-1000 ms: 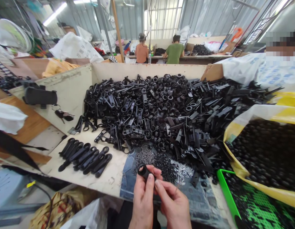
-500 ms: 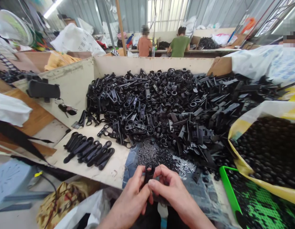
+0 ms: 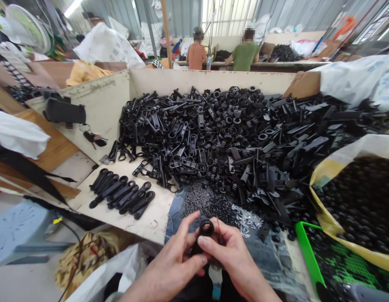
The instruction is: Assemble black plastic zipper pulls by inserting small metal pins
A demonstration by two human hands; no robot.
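Over the near edge of the blue cloth [image 3: 273, 264], the right hand [image 3: 235, 247] holds a black ringed part [image 3: 207, 227], its thumb pressed just below the ring and its fingers curled in behind. The left hand [image 3: 178, 256] sits against the same part from the other side, index finger lifted and thumb well apart from it (whether its remaining fingers grip the lower end I cannot tell, as that end is mostly hidden). The part is tilted, ring uppermost.

On the cloth itself, past the fingertips, lie small grey pieces [image 3: 197, 199] toward its far left corner, tiny black pieces [image 3: 221, 209] next to them, and silver pins [image 3: 247, 219] to the right of those. Left of the cloth, black handles [image 3: 122, 195] lie side by side at a slant. Right of it stands a green tray [image 3: 303, 241] with dark bits in it, and behind the tray an open bag [image 3: 320, 218] full of black balls [image 3: 354, 201].

Beyond the cloth spreads a large heap of black parts [image 3: 191, 144]. Keys [image 3: 94, 137] hang at the side panel [image 3: 103, 94], up and left from the cloth. Farthest off, past the back panel [image 3: 169, 76], are a person in orange [image 3: 196, 56] and another in green [image 3: 245, 56].
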